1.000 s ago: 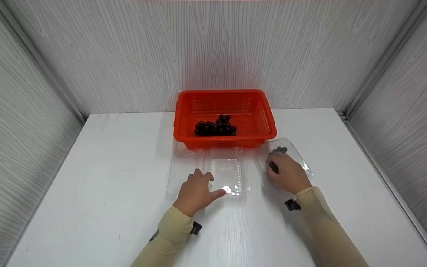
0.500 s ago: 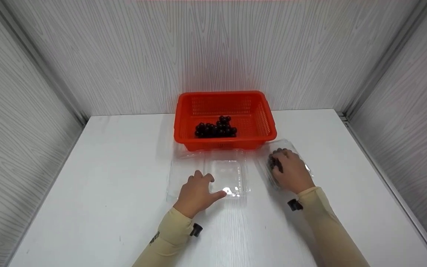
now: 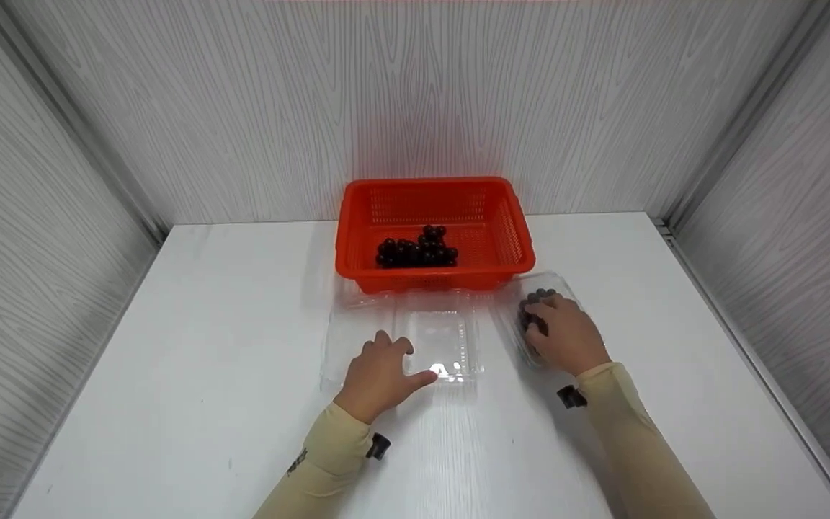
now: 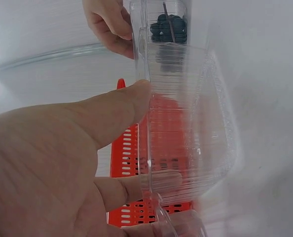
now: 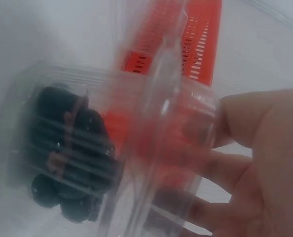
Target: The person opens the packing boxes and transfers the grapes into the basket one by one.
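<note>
My left hand (image 3: 375, 378) is spread over a clear plastic clamshell box (image 3: 438, 339) that lies unfolded on the table. In the left wrist view the thumb (image 4: 119, 108) touches its rim, with the fingers apart farther along. To the right, my right hand (image 3: 568, 339) rests on a second clear clamshell box (image 3: 566, 286) holding dark grapes (image 3: 541, 294). Its lid lies over the grapes, and in the right wrist view the fingers (image 5: 218, 170) spread across that lid, partly seen through blurred plastic. A brown stem (image 5: 67, 136) shows among the grapes.
Behind both boxes stands a red plastic basket (image 3: 429, 279), with more dark grapes (image 3: 418, 252) heaped toward its front left. The boxes sit close against its front. Pale wood-grain panels (image 3: 415, 94) enclose the white table (image 3: 228, 346) at the back and sides.
My right hand has shifted slightly right, and its thumb and fingers have spread, so more of the grapes in the box show. My left hand stays in place.
</note>
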{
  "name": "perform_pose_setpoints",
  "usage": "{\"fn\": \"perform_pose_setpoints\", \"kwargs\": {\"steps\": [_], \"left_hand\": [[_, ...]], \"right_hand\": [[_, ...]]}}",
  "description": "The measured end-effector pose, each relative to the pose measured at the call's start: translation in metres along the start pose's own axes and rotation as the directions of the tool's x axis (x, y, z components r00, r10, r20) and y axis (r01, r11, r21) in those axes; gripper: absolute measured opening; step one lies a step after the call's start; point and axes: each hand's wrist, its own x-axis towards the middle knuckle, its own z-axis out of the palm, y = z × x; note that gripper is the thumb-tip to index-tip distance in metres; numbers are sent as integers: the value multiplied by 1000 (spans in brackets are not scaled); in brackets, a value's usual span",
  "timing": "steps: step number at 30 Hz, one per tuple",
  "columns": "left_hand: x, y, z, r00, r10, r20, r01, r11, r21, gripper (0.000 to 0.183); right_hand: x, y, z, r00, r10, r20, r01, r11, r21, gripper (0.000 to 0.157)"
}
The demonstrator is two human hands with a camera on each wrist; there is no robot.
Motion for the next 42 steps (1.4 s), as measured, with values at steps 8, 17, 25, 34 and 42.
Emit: {"fn": "perform_pose_setpoints", "kwargs": {"steps": [8,17,25,34,42], "left_hand": [[-4,-6,1,999,-45,14,45,999,-20,62],[-4,-7,-4,1000,-30,-1,30,999,-29,61],[-11,-17,-11,999,-42,5,42,999,-4,60],[-19,-30,-27,994,-104,41,104,995,6,61],[-23,-46,-43,980,-180,83,180,984,4,62]], "right_hand": [[-2,-6,1,998,-67,10,67,997,-26,38],[-3,-8,-3,998,-55,23,57,996,-73,41],[-9,-20,0,995,-88,35,91,993,-80,40],[-15,-46,10,984,-151,93,160,982,-102,43],[-14,-63,17,971,-195,135,207,976,-74,47]]}}
